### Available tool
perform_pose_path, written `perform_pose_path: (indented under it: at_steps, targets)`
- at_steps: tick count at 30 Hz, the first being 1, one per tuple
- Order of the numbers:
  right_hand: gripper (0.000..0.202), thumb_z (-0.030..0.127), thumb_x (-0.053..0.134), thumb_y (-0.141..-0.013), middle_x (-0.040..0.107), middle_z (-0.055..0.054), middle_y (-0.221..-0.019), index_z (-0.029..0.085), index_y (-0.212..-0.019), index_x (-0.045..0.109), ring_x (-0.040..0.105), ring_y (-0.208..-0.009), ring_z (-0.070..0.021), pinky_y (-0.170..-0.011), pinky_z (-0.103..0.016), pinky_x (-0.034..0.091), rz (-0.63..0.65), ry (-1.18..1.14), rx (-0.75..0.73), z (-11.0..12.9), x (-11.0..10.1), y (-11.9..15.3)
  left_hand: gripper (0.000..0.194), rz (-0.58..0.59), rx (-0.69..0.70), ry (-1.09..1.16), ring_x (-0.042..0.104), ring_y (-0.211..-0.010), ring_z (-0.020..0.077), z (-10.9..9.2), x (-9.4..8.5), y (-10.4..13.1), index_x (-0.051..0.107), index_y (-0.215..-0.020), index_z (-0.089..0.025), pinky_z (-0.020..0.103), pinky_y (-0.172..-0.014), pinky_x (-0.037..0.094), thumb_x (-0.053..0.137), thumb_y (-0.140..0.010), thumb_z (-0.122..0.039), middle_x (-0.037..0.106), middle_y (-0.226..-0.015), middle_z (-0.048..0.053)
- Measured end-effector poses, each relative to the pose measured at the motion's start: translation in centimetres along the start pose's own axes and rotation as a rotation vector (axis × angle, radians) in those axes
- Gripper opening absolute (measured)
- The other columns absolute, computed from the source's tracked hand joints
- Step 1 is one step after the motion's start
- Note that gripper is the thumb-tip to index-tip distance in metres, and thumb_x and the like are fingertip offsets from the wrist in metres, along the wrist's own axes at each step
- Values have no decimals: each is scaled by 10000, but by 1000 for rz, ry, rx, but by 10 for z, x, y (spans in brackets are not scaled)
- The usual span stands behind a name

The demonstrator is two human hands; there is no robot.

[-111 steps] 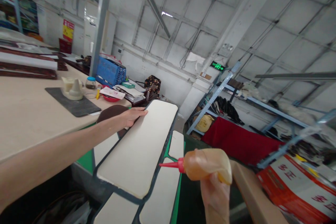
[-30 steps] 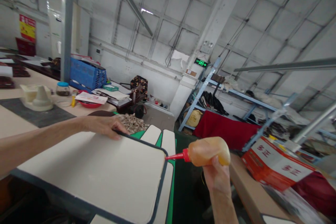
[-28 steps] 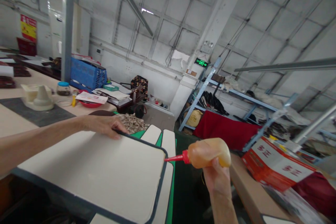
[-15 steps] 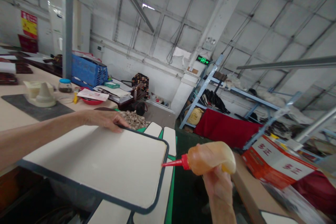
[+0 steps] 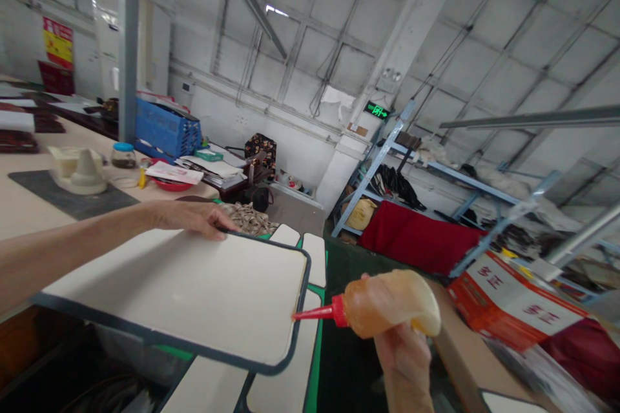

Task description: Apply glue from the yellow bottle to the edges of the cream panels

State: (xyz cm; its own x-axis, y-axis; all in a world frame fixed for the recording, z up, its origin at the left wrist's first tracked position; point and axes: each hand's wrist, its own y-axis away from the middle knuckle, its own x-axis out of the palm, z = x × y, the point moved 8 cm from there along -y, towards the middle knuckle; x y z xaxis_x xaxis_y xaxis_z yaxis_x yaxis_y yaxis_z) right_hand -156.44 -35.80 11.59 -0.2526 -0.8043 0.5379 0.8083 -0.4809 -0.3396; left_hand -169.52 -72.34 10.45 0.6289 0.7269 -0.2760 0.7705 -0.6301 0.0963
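A large cream panel (image 5: 194,297) with rounded corners and a dark raised rim lies tilted in front of me. My left hand (image 5: 198,218) is closed on its far edge, thumb on the rim. In my right hand (image 5: 404,352) is a squeeze bottle (image 5: 387,303) of amber liquid, probably glue, lying on its side. Its red nozzle (image 5: 314,313) points left, and the tip is at the panel's right edge, just inside the rim. Most of my right fingers are hidden behind the bottle. Smaller cream panels (image 5: 314,258) with dark edges lie beneath on a green surface.
On the left table stand a beige tape dispenser (image 5: 87,174), a blue-lidded jar (image 5: 123,155) and a red bowl (image 5: 173,186). Behind them is a blue crate (image 5: 167,129). To the right are an orange-and-white box (image 5: 513,297) and a blue metal rack (image 5: 372,168).
The bottle's nozzle has moved down along the panel's right rim, towards the near corner. The panel's near right corner sits slightly higher in view. My left hand keeps its hold on the far edge.
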Motion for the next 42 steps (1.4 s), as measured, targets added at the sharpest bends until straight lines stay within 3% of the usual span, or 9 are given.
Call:
perform_pose_path:
  at_steps: [8, 11, 16, 20, 23, 28, 31, 37, 42]
  targets:
    - [904, 558, 949, -402, 743, -148, -1106, 268, -1210, 668, 668, -1104, -434, -931, -676, 518, 87, 17, 31, -2, 8, 7, 711, -22, -10, -5, 642, -803, 244, 5, 0, 3, 802, -1016, -81, 262, -731, 518, 787, -585, -646, 755, -785, 99]
    - [903, 558, 953, -375, 751, -144, -1062, 270, -1185, 677, 679, -1070, -437, -904, -685, 528, 76, 21, 48, -2, 8, 9, 699, -48, -4, 20, 645, -796, 240, 5, -2, 4, 806, -993, -80, 251, -716, 514, 792, -579, -643, 757, -796, 101]
    - [847, 543, 956, -389, 769, -122, -931, 259, -1143, 696, 713, -982, -415, -892, -677, 535, 41, 16, -2, 0, 2, 11, 721, 15, -41, 44, 657, -840, 259, 11, -2, 4, 776, -1069, -51, 282, -757, 522, 800, -613, -610, 756, -805, 107]
    - [732, 532, 945, -457, 778, -79, -917, 278, -1101, 707, 739, -895, -354, -885, -618, 562, -44, -8, -70, -7, -17, 14, 698, 31, -49, 65, 665, -874, 281, 10, -6, 7, 767, -1084, -51, 305, -790, 523, 809, -638, -587, 757, -807, 105]
    - [669, 512, 917, -559, 777, -80, -994, 277, -1143, 689, 738, -921, -324, -823, -526, 604, -37, -14, -123, -11, -24, 17, 652, 85, -66, 45, 675, -888, 282, 11, -5, 9, 746, -1141, -59, 305, -815, 519, 802, -704, -540, 764, -866, 107]
    - [733, 462, 971, -462, 778, -77, -991, 242, -1110, 707, 745, -813, -270, -715, -376, 627, -135, -12, -181, -5, -26, 25, 617, 8, -49, 156, 690, -867, 282, 20, -10, 8, 743, -1148, -48, 303, -804, 529, 817, -700, -466, 766, -866, 104]
    - [691, 459, 982, -438, 782, -48, -968, 249, -1047, 729, 748, -803, -237, -673, -292, 622, -206, -14, -207, 1, -20, 31, 608, 31, -66, 179, 696, -864, 273, 30, -5, 6, 740, -1164, -66, 298, -785, 534, 806, -720, -477, 768, -931, 110]
    - [569, 444, 967, -509, 777, 17, -958, 284, -1007, 744, 747, -859, -215, -778, -296, 628, -201, -25, -285, 5, -6, 35, 637, 38, -90, 239, 702, -907, 286, 48, 2, 3, 745, -1158, -115, 325, -787, 553, 799, -716, -569, 761, -1067, 129]
    - [616, 403, 963, -542, 710, 2, -1222, 277, -1094, 722, 685, -1082, -225, -880, -300, 603, -268, 5, -325, -2, -15, 36, 650, 11, -93, 338, 718, -912, 286, 60, 9, 0, 729, -1179, -118, 324, -797, 560, 821, -700, -548, 761, -1099, 142]
